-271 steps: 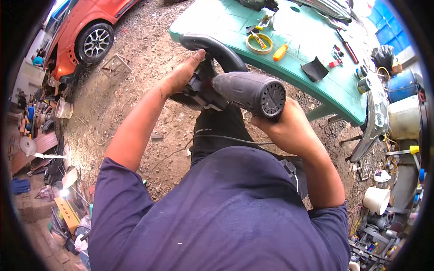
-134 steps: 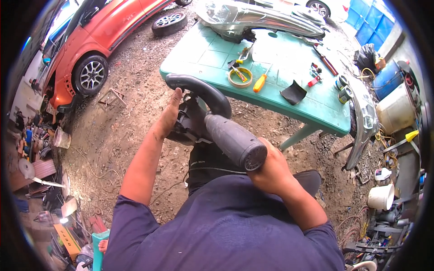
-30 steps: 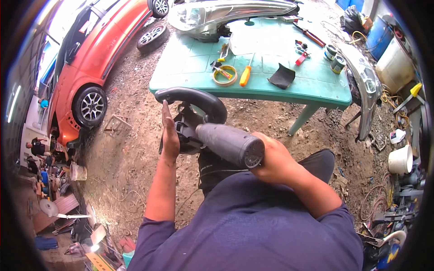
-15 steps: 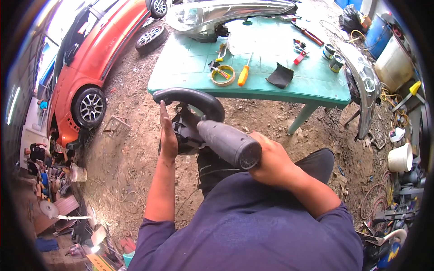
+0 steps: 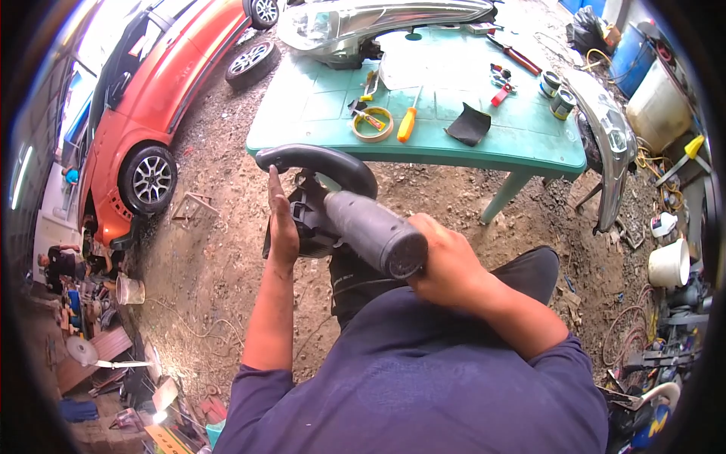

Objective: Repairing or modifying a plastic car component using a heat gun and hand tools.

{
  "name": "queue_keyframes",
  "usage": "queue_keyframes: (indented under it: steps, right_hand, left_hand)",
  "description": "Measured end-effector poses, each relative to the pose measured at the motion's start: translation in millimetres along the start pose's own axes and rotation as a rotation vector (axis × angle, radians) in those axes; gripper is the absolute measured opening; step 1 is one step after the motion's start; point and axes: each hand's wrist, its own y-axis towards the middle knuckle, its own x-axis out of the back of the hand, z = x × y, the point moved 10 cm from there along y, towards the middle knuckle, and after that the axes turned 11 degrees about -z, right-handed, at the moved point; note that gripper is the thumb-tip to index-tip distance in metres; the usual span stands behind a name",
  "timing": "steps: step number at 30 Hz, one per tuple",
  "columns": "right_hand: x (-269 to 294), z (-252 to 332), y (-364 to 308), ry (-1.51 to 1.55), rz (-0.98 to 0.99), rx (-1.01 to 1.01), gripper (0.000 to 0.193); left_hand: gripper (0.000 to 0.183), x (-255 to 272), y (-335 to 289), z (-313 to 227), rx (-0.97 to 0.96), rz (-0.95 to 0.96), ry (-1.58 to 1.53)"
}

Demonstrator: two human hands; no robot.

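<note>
My right hand (image 5: 446, 261) is wrapped round a dark grey heat gun (image 5: 374, 234), a barrel-shaped tool with a narrow front end; its grip is mostly hidden by my fingers. The front end points left and away from me, at a black car part (image 5: 325, 160) with a thick, smooth curved rim and an open, ribbed inside. My left hand (image 5: 282, 227) holds this part along its left side, fingers stretched upward and palm against it; the thumb is hidden. The part stands above my lap, just before the near edge of the table.
On the green table (image 5: 302, 113) lie a headlight (image 5: 386, 23), a tape roll (image 5: 373, 125), a yellow screwdriver (image 5: 407, 125), black sandpaper (image 5: 469, 125) and small tins (image 5: 562, 104). A second headlight (image 5: 605, 129) leans at the right. An orange car (image 5: 162, 91) stands left on the dirt floor.
The heat gun and my right hand have shifted slightly left. My left hand and the black car part have barely moved.
</note>
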Motion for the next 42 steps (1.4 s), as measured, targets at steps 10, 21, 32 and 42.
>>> queue_keyframes:
  steps: [10, 21, 32, 42]
  right_hand:
    - [5, -8, 2, -0.008, -0.060, -0.015, 0.060]
    - [9, -9, -1, 0.053, -0.051, -0.028, 0.050]
    - [4, -15, 0, -0.094, 0.013, -0.091, 0.057]
    - [7, -18, 1, -0.021, -0.034, -0.076, 0.058]
  left_hand:
    - [0.095, -14, -5, -2, 0.012, 0.040, -0.059]
    - [0.096, -2, -1, -4, 0.004, -0.004, -0.017]
    - [0.098, -9, -2, 1, 0.038, 0.024, -0.067]
    - [0.097, -6, 0, -1, -0.008, 0.043, 0.034]
